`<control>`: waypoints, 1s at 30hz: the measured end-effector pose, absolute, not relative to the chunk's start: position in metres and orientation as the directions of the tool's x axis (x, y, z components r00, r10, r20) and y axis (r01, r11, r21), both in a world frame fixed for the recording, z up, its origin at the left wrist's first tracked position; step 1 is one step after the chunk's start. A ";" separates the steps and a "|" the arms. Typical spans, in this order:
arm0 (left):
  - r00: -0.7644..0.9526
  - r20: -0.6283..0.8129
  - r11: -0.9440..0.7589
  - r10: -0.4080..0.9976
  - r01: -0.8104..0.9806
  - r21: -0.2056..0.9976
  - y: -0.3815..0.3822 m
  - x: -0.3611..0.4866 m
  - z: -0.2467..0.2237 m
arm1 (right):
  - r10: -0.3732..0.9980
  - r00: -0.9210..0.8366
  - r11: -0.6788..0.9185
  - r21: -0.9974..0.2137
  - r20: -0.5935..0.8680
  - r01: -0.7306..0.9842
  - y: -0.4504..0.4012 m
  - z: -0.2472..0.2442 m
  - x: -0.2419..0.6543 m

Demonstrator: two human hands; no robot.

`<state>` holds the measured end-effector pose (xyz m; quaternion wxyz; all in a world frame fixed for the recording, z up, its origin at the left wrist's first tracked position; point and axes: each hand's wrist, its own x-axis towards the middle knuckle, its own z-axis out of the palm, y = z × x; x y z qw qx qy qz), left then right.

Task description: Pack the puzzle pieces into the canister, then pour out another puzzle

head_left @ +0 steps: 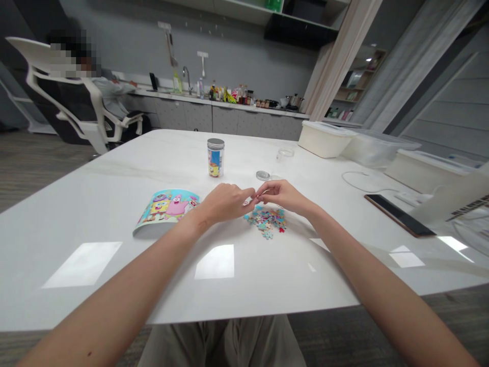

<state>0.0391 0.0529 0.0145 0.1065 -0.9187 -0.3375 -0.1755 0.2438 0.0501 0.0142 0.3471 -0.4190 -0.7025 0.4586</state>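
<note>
My left hand [229, 200] and my right hand [283, 196] meet fingertip to fingertip just above the table, both closed in a pinch. A small pale and reddish jigsaw puzzle piece [246, 203] shows in the left fingers. Whatever the right fingertips pinch is too small to make out. Right below the hands lies a loose heap of colourful puzzle pieces [267, 221], a red one at its near right edge. Left of my left wrist a curled cartoon picture sheet [168, 206] rests on the table, partly covered by my forearm.
Beyond my hands stand a lidded jar with a cartoon label [216, 158], a clear open jar [284, 160] and a silver lid [263, 175]. On the white table's [114, 204] right are a phone [397, 214], a cable and storage boxes [324, 140]. A person sits in a chair [64, 97] back left.
</note>
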 end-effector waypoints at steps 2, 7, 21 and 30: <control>0.724 0.374 -0.756 0.579 0.649 -0.085 0.053 0.039 0.014 | 0.907 -0.408 0.233 -0.934 0.108 0.271 0.050 0.014 0.244; 0.678 0.366 -0.703 0.637 0.706 -0.086 0.057 0.037 0.012 | 0.928 -0.351 0.254 -0.902 0.125 0.349 0.052 0.018 0.247; 0.568 0.246 -0.562 0.786 0.821 -0.098 0.058 0.035 0.015 | 0.946 -0.248 0.171 -0.328 -0.207 0.929 0.056 0.028 0.306; 0.492 0.249 -0.478 0.834 0.870 -0.118 0.058 0.031 0.023 | 0.947 -0.314 0.265 -0.400 -0.062 0.877 0.057 0.021 0.288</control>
